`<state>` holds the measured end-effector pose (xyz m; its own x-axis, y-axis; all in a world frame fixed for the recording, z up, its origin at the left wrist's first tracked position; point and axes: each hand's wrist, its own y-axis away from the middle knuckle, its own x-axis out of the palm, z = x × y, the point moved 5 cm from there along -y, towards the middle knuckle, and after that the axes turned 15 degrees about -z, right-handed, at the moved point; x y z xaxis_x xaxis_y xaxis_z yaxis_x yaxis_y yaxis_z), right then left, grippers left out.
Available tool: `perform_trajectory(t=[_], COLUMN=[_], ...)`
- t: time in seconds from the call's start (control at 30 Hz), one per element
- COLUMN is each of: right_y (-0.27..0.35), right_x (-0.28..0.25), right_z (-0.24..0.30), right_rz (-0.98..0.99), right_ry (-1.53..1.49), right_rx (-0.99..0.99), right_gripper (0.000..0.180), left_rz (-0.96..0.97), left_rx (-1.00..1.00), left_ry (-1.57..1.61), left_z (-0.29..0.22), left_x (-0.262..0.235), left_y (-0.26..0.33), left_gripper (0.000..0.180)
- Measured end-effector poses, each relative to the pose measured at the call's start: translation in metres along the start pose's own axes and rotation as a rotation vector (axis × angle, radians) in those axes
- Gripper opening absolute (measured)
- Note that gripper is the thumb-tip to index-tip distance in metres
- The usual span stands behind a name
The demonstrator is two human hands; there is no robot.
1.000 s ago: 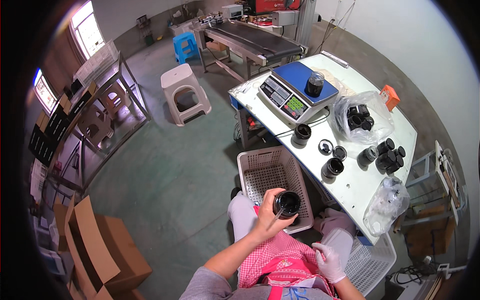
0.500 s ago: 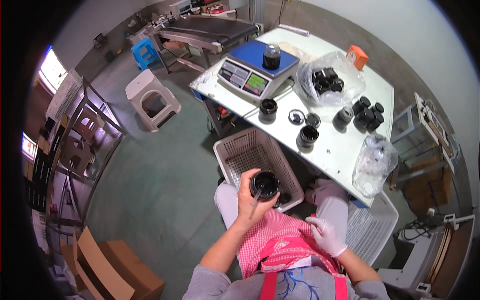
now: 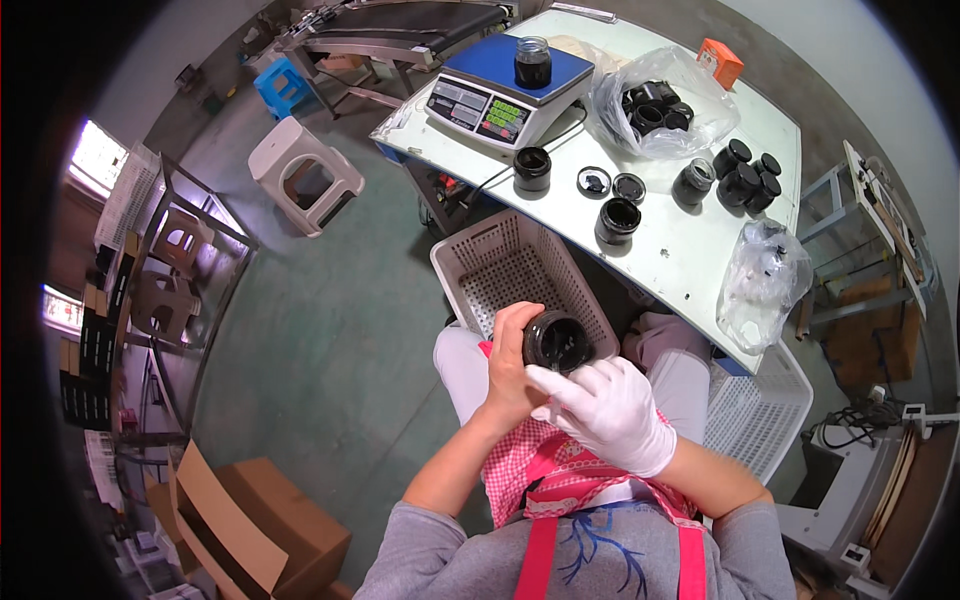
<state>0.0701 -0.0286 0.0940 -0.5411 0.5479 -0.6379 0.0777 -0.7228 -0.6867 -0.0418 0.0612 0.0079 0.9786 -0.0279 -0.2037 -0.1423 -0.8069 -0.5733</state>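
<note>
Above my lap, my left hand (image 3: 510,368) wraps round an open glass jar (image 3: 553,345) of dark, glossy paste, its mouth tilted toward me. My right hand (image 3: 612,415), in a white glove, is at the jar's near rim with its fingers curled in. Whatever those fingers hold is hidden by the glove. On the white table (image 3: 690,290) stand two open jars of dark paste, one near the scale (image 3: 532,172) and one near the front edge (image 3: 619,220). Between them lie a lid with dark residue (image 3: 594,181) and another round lid (image 3: 628,187).
A blue-topped scale (image 3: 480,105) carries a partly filled jar (image 3: 533,65). Farther right are a glass jar (image 3: 693,183), several black-capped jars (image 3: 741,187), a bag of black lids (image 3: 655,110) and a crumpled plastic bag (image 3: 765,285). A plastic crate (image 3: 470,280) sits beyond my knees.
My gloved right hand has risen from my lap to the jar. My left hand has brought the jar slightly right; the thin handle that stuck out of it no longer shows.
</note>
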Motion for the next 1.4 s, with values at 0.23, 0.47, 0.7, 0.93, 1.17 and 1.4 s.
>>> perform_trajectory(t=[0.23,0.47,0.7,0.93,1.17,1.4], right_y=[-0.001,0.009,0.008,0.009,0.006,0.013], right_x=[-0.013,-0.035,-0.042,-0.046,-0.055,-0.055], right_z=[-0.025,-0.050,-0.052,-0.042,-0.043,-0.036], right_rz=[0.010,-0.018,0.115,0.343,0.239,0.349], right_ry=[-0.108,-0.349,-0.262,-0.125,-0.170,-0.221], right_rx=[0.073,0.249,0.015,-0.143,-0.101,-0.085], right_gripper=[0.026,0.028,0.039,0.024,0.015,0.015], left_rz=[-0.011,0.074,0.158,0.195,0.202,0.200], left_rx=[-0.063,-0.169,-0.108,-0.042,-0.027,0.033], left_ry=[-0.055,0.002,0.001,-0.008,0.016,-0.011], left_z=[-0.003,0.005,-0.005,-0.014,-0.017,-0.018], left_x=[0.003,0.017,0.028,0.030,0.033,0.035], left_y=[0.010,0.019,0.020,0.019,0.018,0.012], left_gripper=[0.079,0.076,0.075,0.075,0.077,0.077])
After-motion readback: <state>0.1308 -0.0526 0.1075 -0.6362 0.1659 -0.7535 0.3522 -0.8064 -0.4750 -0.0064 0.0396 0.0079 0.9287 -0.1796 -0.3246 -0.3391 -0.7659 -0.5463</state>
